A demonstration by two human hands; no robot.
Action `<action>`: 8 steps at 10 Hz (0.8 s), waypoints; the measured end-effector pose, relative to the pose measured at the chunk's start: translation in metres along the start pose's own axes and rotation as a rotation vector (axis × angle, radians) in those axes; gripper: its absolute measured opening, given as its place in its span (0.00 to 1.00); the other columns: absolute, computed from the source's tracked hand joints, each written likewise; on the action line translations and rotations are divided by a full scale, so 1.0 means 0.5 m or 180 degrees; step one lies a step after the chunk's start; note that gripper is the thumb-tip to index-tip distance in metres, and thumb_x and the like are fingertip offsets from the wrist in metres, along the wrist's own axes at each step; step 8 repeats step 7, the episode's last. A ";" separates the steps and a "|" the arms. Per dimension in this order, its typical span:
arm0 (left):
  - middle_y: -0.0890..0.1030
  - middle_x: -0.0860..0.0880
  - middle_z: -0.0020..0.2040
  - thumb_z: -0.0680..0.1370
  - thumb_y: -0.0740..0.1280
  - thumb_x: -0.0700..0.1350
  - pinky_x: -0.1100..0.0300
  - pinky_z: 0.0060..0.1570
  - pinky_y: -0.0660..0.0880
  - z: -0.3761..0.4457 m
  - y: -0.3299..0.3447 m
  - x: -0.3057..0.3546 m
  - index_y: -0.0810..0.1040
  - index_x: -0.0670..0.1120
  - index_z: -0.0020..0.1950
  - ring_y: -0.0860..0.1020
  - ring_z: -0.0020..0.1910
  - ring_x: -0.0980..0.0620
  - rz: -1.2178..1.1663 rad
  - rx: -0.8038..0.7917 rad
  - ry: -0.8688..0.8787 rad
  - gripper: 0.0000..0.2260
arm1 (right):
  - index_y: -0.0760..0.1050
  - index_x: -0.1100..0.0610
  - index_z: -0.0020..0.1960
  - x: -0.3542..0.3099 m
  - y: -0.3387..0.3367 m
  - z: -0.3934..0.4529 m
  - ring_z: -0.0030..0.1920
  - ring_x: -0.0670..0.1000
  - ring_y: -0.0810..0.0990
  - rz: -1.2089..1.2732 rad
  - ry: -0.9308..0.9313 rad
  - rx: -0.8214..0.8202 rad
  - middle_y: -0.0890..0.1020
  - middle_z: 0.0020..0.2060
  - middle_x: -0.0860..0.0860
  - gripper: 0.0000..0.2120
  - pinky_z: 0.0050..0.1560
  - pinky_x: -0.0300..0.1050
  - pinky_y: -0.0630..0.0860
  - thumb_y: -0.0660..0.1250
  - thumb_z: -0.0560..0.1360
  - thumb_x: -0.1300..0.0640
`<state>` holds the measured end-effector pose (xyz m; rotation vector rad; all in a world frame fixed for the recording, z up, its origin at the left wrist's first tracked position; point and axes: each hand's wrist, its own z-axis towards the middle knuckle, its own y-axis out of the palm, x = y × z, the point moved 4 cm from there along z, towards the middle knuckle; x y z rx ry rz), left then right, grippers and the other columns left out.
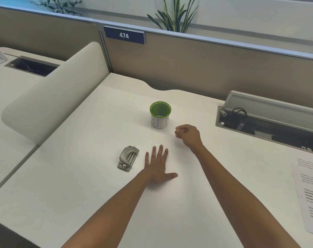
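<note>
Likely, with the left hand [156,165] flat and released beside the metal punch [128,158] and the right hand [187,135] curled near the green cup [160,115], whether round anything I cannot tell, a hasty reach could tip the cup.

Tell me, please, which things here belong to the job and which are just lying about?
In hand: grey hole punch beside the flat left hand; green-rimmed cup near the curled right hand.
Lying about: printed sheets, plant, number sign.
</note>
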<state>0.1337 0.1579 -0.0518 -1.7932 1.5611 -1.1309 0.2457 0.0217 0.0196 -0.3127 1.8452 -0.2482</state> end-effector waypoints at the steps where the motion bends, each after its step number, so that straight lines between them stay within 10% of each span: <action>1: 0.25 0.51 0.77 0.73 0.56 0.73 0.41 0.71 0.27 -0.001 -0.001 0.002 0.29 0.51 0.79 0.24 0.75 0.45 0.0007 -0.0025 -0.0001 0.50 | 0.84 0.61 0.50 -0.083 0.022 0.024 0.42 0.51 0.83 -0.0216 -0.0298 0.0045 0.86 0.43 0.58 0.06 0.45 0.39 0.78 0.69 0.75 0.63; 5: 0.26 0.49 0.78 0.74 0.56 0.73 0.41 0.72 0.28 -0.005 -0.004 0.002 0.30 0.50 0.79 0.25 0.76 0.44 0.0034 0.0029 0.0031 0.49 | 0.83 0.64 0.56 -0.213 0.054 0.080 0.55 0.58 0.83 -0.0430 -0.0584 0.0182 0.84 0.54 0.61 0.18 0.57 0.50 0.81 0.55 0.78 0.70; 8: 0.26 0.50 0.78 0.74 0.56 0.73 0.40 0.73 0.28 -0.002 -0.007 0.002 0.30 0.50 0.79 0.26 0.76 0.44 0.0027 0.0102 0.0011 0.49 | 0.84 0.60 0.51 -0.182 0.036 0.053 0.45 0.52 0.83 -0.0420 -0.0776 0.0511 0.87 0.47 0.56 0.11 0.51 0.44 0.80 0.65 0.74 0.67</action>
